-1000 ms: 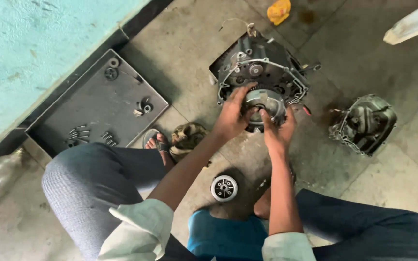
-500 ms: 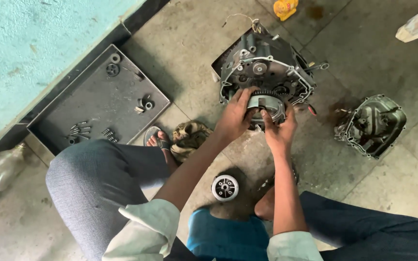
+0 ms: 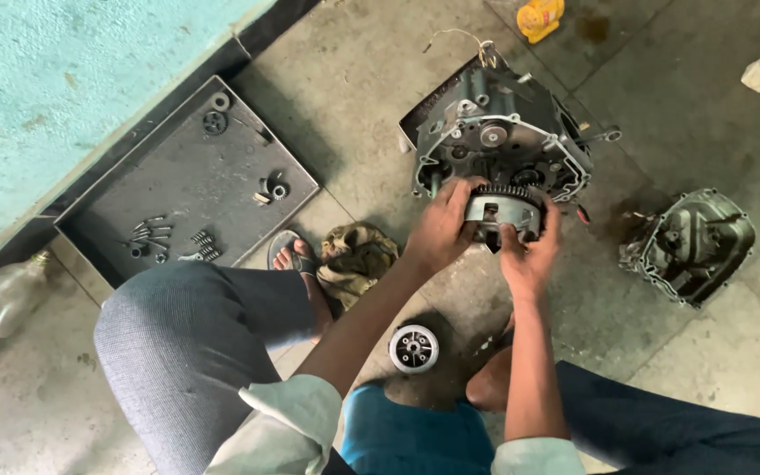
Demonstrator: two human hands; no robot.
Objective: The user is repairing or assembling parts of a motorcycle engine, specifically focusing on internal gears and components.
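Fingers: both sets curl closed round the toothed clutch drum (image 3: 505, 211); left hand (image 3: 440, 230) clasps its left rim, right hand (image 3: 528, 255) its lower right edge, right fingers (image 3: 508, 234) pressed on the face.
Clutch drum: sits between the two hands, against the open side of the engine case (image 3: 503, 145), which stands on the floor just beyond the fingertips.
Near the wrists: a small round hub (image 3: 413, 348) lies on the floor below the left forearm; a crumpled rag (image 3: 355, 257) lies left of the left hand.
Farther off: a side cover (image 3: 690, 244) lies well right of the right hand; a shallow metal tray (image 3: 188, 185) with bolts and springs lies well left.
Risk: the drum looks greasy and heavy, so it could slip from the fingers or go on crooked; a tilt would likely jam the teeth against the case gears or pinch a fingertip.
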